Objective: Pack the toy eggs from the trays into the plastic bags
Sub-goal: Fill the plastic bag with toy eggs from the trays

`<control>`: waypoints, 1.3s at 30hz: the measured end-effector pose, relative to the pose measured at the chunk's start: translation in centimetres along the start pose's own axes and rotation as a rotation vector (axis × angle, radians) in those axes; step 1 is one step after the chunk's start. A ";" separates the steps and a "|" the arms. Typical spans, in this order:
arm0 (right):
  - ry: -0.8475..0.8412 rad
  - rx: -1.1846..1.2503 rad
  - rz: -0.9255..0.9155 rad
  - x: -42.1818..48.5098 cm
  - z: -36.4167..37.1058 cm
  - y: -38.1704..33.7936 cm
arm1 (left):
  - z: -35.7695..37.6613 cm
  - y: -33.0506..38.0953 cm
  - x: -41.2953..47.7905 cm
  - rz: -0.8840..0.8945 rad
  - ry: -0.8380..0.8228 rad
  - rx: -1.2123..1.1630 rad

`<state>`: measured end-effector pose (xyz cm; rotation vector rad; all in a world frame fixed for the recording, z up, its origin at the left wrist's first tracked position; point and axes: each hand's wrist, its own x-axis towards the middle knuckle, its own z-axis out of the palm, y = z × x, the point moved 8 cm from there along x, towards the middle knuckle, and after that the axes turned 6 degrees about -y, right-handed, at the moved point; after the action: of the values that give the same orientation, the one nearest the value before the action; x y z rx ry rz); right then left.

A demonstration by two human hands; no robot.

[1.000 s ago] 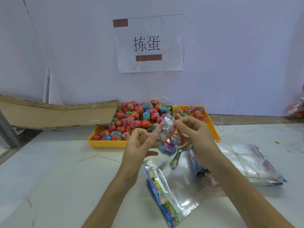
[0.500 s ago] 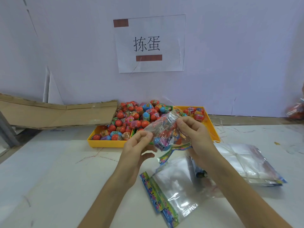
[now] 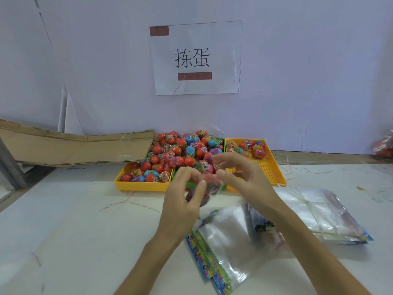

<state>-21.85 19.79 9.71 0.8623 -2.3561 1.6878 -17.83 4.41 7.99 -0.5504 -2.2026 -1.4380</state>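
Observation:
A small clear plastic bag (image 3: 207, 188) with toy eggs inside hangs above the table, just in front of the trays; it is blurred by motion. My left hand (image 3: 182, 201) curls round its left side. My right hand (image 3: 244, 179) pinches its top right between thumb and fingers. Behind them, a pile of red, blue and pink toy eggs (image 3: 180, 154) fills a yellow tray (image 3: 140, 186) and a mostly hidden green one. A second yellow tray (image 3: 269, 167) on the right holds a few eggs.
Empty clear bags with colourful headers (image 3: 225, 241) lie on the white table under my right forearm. A tied stack of bags (image 3: 319, 211) sits to the right. Flattened cardboard (image 3: 74, 147) leans at the back left. Filled bags show at the far right edge (image 3: 382, 145).
Both hands have turned and bunched the bag of eggs into a tighter bundle and brought it slightly lower. The bags on the table have not moved.

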 end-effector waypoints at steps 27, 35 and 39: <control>0.279 0.261 0.065 -0.7 -2.2 0.3 | -1.5 -2.4 0.1 -0.230 0.120 -0.399; 0.044 0.055 -0.034 -0.3 0.4 -0.4 | 0.2 -1.8 0.2 -0.250 -0.101 -0.352; 0.051 0.061 -0.033 -0.2 0.1 -0.5 | 0.2 -2.3 0.2 -0.291 -0.091 -0.446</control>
<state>-21.39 19.64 9.96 0.8517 -2.2562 1.7558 -19.34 3.70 6.34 -0.4556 -2.0962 -2.1213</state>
